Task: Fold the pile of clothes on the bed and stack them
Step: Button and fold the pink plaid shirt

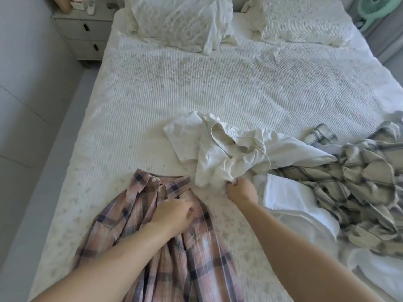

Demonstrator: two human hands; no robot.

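At the far left, beside the bed point(135, 101), stands a pale nightstand point(84, 34) with two drawers and a few small things on top that I cannot make out. The bed is covered with a white textured spread, and two white pillows point(178, 20) lie along its far end.

Near me on the left lies the pink plaid shirt point(135, 225), collar pointing away from me, its body bunched in long folds running toward the near edge. My left hand point(172, 216) rests on it just below the collar, fingers curled into the cloth and gripping a fold of the front.

To the right of that, my right hand point(241, 190) is closed in a pinch on the near edge of the crumpled white garment point(222, 149), which lies in the middle of the bed with a thin cord trailing over it.

Further right, a smooth white piece point(287, 192) lies flat just beside my right wrist, partly under a grey and cream checked garment point(366, 186) that sprawls in a rumpled heap to the right edge. At the far right corner, beyond the bed, a mint green fan point(379, 12) shows.
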